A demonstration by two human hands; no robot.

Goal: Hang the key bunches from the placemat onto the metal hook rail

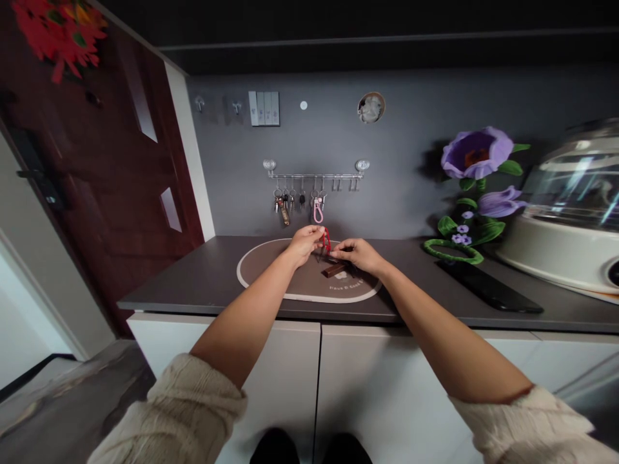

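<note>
Your left hand (306, 245) pinched a red carabiner (327, 240) between thumb and fingertips, just above the oval brown mat (264, 263) on the counter. Your right hand (360, 254) met it from the other side, its fingertips drawn together near the clip's lower end (small metal parts seemed to hang there, too blurred to name). Whether those fingertips gripped something or only touched it, I could not tell. A dark brown bar-shaped piece (335, 270) lay on the mat, just below your right fingers.

The step in hand looked like two-handed fiddling with the clip. As I judged it, the next move called for a steady left pinch and fine fingertip work from the right. Behind, a wall rail (333, 176) bore several keys (291, 203) and a pink carabiner (318, 211).
</note>
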